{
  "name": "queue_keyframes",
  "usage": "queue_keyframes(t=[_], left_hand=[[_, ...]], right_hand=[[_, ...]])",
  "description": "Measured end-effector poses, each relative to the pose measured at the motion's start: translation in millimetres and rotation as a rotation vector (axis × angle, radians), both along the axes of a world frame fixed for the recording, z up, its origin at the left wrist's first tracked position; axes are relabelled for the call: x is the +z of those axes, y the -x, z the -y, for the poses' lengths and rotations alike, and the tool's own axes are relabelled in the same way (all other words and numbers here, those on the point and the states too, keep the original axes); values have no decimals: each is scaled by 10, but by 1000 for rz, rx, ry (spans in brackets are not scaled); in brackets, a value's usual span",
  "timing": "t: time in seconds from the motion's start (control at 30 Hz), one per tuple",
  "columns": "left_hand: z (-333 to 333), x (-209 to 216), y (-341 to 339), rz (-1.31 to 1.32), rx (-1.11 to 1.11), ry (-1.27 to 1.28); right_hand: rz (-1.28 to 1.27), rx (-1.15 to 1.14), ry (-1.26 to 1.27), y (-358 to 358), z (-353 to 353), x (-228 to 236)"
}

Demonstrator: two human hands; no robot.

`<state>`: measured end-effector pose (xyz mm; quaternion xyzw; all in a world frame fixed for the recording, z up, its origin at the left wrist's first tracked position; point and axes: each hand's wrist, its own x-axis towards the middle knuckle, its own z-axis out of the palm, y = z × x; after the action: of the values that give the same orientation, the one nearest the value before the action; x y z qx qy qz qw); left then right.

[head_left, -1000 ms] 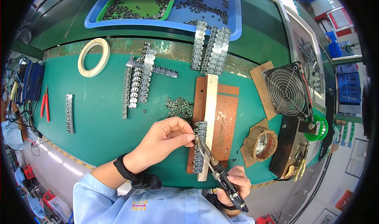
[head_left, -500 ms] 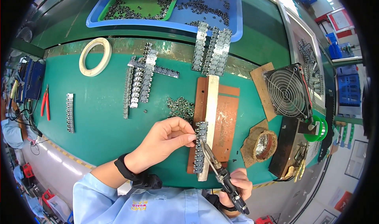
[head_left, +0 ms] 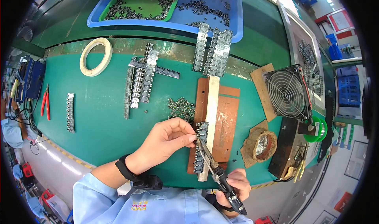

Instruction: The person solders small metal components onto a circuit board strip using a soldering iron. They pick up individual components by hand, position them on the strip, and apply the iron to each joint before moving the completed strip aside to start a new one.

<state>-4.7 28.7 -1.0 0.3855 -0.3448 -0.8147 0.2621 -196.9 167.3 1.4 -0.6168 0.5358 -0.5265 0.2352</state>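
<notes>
My right hand (head_left: 235, 187) grips a black-handled soldering iron (head_left: 225, 182), fingers wrapped round its handle. A thin metal tube runs along the iron's shaft. Its tip meets the left edge of a strip of small dark circuit boards (head_left: 199, 161), which lies lengthwise on a brown board (head_left: 225, 121) against a pale bar (head_left: 212, 101). My left hand (head_left: 162, 143) is closed in a pinch at that same edge, thumb and forefinger together. Whatever sits between those fingertips is too small to make out. Just beyond the hand lies a pile of small metal parts (head_left: 181, 108).
Several finished-looking board strips (head_left: 148, 76) lie stacked at centre left, others (head_left: 217, 52) behind the brown board. Blue tray (head_left: 241, 18), tape roll (head_left: 83, 62), red pliers (head_left: 45, 103) and a single strip (head_left: 70, 113) surround them. Rightward stand a fan (head_left: 286, 89), a round dish (head_left: 264, 145) and a green spool (head_left: 319, 128).
The soldering iron's tip has shifted slightly left and up, closer to my left fingertips, and my right hand has moved a little left with it. My left hand stays nearly still.
</notes>
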Motion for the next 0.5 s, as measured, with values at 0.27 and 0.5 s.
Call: queue_keyframes(t=[0.27, 0.5], left_hand=[[-1, 27, 3, 18, -9, 13], [-30, -12, 0, 6, 9, 44]], right_hand=[[-74, -13, 35, -11, -7, -3], [-140, 39, 10, 23, -69, 1]])
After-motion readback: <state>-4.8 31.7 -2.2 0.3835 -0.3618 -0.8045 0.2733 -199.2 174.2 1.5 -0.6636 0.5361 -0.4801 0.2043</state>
